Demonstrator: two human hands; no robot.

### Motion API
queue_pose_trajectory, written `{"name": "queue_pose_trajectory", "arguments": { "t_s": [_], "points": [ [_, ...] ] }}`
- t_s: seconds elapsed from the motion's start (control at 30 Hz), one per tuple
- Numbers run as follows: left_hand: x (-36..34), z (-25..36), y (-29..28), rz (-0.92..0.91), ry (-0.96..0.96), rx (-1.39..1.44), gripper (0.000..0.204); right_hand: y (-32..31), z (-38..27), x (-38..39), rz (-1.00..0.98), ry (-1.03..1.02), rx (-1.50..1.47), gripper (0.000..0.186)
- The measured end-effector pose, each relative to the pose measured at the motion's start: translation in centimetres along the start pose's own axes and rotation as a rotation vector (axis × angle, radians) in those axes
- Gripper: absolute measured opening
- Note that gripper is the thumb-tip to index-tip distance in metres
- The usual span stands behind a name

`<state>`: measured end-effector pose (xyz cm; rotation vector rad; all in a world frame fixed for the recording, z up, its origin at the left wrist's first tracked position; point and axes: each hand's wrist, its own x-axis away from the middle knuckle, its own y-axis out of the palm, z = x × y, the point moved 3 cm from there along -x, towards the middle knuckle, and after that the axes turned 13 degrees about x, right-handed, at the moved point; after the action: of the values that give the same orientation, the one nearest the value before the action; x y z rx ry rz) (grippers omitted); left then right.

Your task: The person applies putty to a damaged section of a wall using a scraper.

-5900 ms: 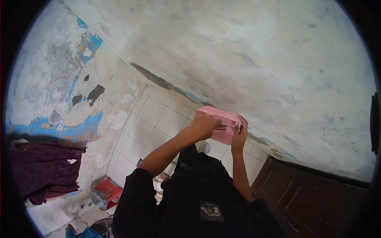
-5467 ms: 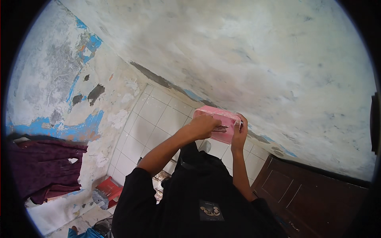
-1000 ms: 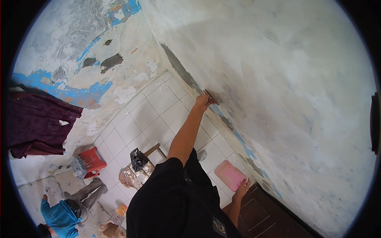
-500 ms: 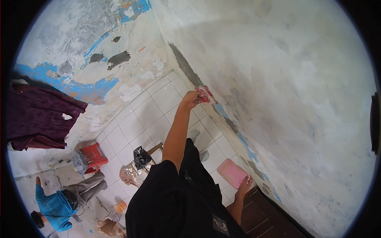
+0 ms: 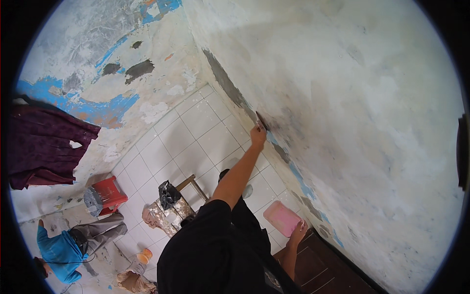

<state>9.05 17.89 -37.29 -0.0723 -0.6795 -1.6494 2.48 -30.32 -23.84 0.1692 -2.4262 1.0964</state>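
Note:
My left hand [image 5: 258, 135] is closed round a flat putty scraper [image 5: 261, 119]. Seen nearly edge-on, its blade looks dark and meets the low part of the right-hand wall [image 5: 342, 108]. It lies at the edge of a long grey patch [image 5: 225, 78] where the coating is gone, with bits of blue paint just beyond. Lower right, my right hand [image 5: 297, 232] grips the edge of a shallow pink plastic tray [image 5: 280, 215]. Smears of pale stuff show inside the tray.
A paint-spattered wooden bench [image 5: 171, 215] carries a black plastic bag [image 5: 169, 194]. Left of it stand a red plastic stool [image 5: 111, 196] and a co-worker in blue [image 5: 61, 252] facing a wall. Purple cloth [image 5: 49, 142] hangs at far left. Dark brown boards [image 5: 313, 267] lie lower right.
My left hand has moved right and slightly down along the wall, and the scraper has turned from showing its red face to edge-on. The tray stays in my right hand.

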Motion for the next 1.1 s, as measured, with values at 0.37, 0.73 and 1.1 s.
{"name": "queue_pose_trajectory", "arguments": {
  "t_s": [0.37,0.73,1.1],
  "points": [
    [12.1,-1.0,2.8,-0.094,0.429,-0.235,0.021,-0.5,2.8,0.1,0.009,-0.019,0.084,0.048],
    [8.6,-1.7,5.9,0.058,0.363,-0.337,0.042,-1.8,5.6,0.3,0.107,-0.058,0.131,0.048],
    [7.8,-3.2,-1.5,-0.028,0.113,-0.466,0.018,-0.8,1.5,-0.9,0.027,-0.135,0.153,0.046]
  ]
}}
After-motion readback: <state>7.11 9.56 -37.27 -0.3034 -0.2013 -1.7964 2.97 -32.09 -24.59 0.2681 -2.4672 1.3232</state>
